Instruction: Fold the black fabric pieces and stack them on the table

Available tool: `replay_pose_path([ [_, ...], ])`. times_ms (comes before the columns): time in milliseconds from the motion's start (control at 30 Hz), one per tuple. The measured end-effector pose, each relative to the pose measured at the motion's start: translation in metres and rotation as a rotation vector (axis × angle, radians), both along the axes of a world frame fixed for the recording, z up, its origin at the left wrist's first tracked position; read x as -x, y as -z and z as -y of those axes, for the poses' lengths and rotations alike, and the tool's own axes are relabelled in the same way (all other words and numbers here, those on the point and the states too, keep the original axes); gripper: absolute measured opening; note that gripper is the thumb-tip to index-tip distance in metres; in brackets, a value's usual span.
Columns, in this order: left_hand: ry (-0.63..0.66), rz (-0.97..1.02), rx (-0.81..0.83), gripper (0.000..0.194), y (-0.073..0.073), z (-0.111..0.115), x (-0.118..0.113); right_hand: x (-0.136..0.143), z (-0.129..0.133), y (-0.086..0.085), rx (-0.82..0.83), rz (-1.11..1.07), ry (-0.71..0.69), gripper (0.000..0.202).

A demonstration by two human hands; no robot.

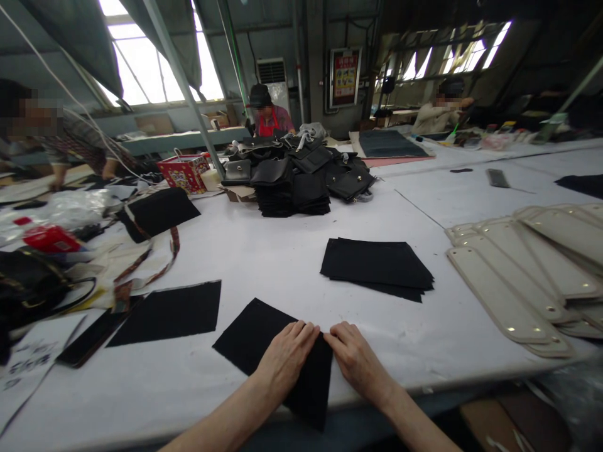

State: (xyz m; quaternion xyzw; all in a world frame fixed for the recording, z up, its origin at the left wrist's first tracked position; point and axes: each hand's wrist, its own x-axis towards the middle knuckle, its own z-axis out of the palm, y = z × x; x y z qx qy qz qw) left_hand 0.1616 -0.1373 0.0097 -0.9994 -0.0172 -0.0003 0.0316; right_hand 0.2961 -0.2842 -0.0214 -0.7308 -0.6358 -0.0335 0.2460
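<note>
A black sheet of fabric-like material [249, 333] lies at the table's front edge, its lower corner hanging over. My left hand [293, 351] rests on top of it, fingers together and bent over the upper right edge. At that same edge, my right hand [351, 358] pinches the corner between thumb and fingers. Both hands are close together but apart. Left of them lies one more black sheet [176, 314], flat. Beyond my right hand sits a small stack of black sheets [377, 263], slightly fanned.
Beige panels with metal studs [509, 295] overlap at the right. A heap of black bags [296, 169] stands at the back middle, near a red patterned box [183, 174]. A dark phone-like object [89, 339] and a red bottle [49, 237] are left. Several people work beyond.
</note>
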Motion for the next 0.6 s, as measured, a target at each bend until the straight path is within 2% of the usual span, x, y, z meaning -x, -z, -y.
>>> replay_pose_path([
  [333,0.027,-0.002,-0.035,0.057,0.009,0.002,0.003,0.001,0.006,-0.001,0.036,0.069,0.017,0.022],
  [467,0.014,0.004,-0.065,0.059,0.016,0.005,0.002,0.002,0.012,-0.002,0.041,0.064,0.03,0.02],
  [600,0.008,-0.007,-0.092,0.059,0.017,0.007,0.001,0.0,0.019,-0.003,0.044,0.039,0.049,0.022],
])
